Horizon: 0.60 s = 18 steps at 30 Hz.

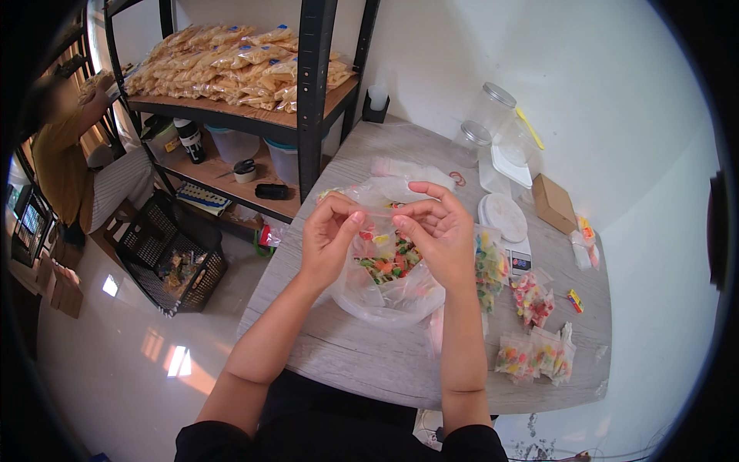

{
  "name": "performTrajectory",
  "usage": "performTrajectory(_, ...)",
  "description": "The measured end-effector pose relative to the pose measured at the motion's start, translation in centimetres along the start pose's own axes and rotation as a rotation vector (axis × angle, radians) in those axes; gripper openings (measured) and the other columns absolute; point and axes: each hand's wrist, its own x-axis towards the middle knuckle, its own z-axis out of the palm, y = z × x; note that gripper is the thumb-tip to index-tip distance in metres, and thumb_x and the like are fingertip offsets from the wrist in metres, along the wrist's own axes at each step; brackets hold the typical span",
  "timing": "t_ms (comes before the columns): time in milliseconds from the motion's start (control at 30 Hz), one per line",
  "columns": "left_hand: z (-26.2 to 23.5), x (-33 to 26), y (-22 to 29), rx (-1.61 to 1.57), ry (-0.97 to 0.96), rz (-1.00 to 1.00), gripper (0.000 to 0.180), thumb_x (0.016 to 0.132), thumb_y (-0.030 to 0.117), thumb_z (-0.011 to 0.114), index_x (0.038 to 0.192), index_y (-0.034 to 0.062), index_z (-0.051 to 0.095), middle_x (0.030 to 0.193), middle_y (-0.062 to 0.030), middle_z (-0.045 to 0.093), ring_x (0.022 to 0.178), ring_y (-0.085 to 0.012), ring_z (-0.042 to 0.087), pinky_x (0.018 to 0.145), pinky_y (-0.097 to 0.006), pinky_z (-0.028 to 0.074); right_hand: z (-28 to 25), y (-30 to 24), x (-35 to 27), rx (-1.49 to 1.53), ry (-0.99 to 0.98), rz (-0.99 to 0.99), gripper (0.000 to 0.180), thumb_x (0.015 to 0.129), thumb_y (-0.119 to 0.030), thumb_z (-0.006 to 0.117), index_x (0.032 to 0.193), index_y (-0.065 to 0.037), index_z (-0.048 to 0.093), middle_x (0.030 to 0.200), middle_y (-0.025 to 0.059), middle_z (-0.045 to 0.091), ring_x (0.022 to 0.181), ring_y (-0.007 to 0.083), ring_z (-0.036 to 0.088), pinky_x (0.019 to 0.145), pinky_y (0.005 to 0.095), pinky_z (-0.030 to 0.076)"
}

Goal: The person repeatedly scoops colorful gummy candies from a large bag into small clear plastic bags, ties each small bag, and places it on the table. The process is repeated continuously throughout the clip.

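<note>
Between my two hands a small clear plastic bag is stretched by its top edge. My left hand (329, 237) pinches one corner of the clear plastic bag (379, 223) between thumb and forefinger. At the other corner, my right hand (443, 237) grips it the same way, with its remaining fingers curled loosely. Some colourful pieces show through the bag. Beneath it sits a wide translucent bowl (389, 314), lined with clear plastic and holding many wrapped candies (391, 268) in red, green and orange. My hands hide part of the bowl's rim.
Filled candy packets (531, 356) lie at the table's right, near a small scale (521, 262) and round white lids (503, 218). Clear jars (490, 108) and a brown box (554, 202) stand behind. Left are a loaded shelf (223, 108), a black basket (173, 254) and another person (65, 165).
</note>
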Motion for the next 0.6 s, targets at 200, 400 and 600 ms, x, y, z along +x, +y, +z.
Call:
performTrajectory(200,0.0,-0.1,-0.1,-0.006,-0.009,-0.009,0.003,0.087,0.000,0.056,0.086,0.0019,0.053,0.088,-0.0042,0.052,0.082,-0.0101,0.051,0.075,-0.026,0.043,0.2,0.2,-0.1,-0.025,0.010,-0.015,0.037,0.078,0.004,0.064,0.113,0.001,0.053,0.085,0.0067,0.065,0.079,0.0098,0.061,0.071,0.0225,0.047)
performTrajectory(400,0.1,0.0,0.3,0.028,-0.056,-0.032,0.005,0.084,-0.001,0.056,0.087,0.0019,0.053,0.090,-0.0050,0.052,0.081,-0.0101,0.052,0.074,-0.025,0.043,0.6,0.7,0.1,-0.062,-0.055,-0.204,0.041,0.076,0.004,0.064,0.115,-0.002,0.053,0.083,0.0043,0.064,0.079,0.0097,0.060,0.072,0.0233,0.046)
performTrajectory(600,0.1,0.0,0.3,0.062,-0.063,0.017,0.008,0.082,-0.002,0.057,0.089,0.0016,0.053,0.092,-0.0061,0.052,0.079,-0.0107,0.052,0.072,-0.024,0.043,1.2,1.1,-0.1,-0.140,-0.094,-0.136,0.044,0.077,0.006,0.063,0.118,0.001,0.050,0.084,0.0054,0.062,0.081,0.0099,0.057,0.076,0.0239,0.044)
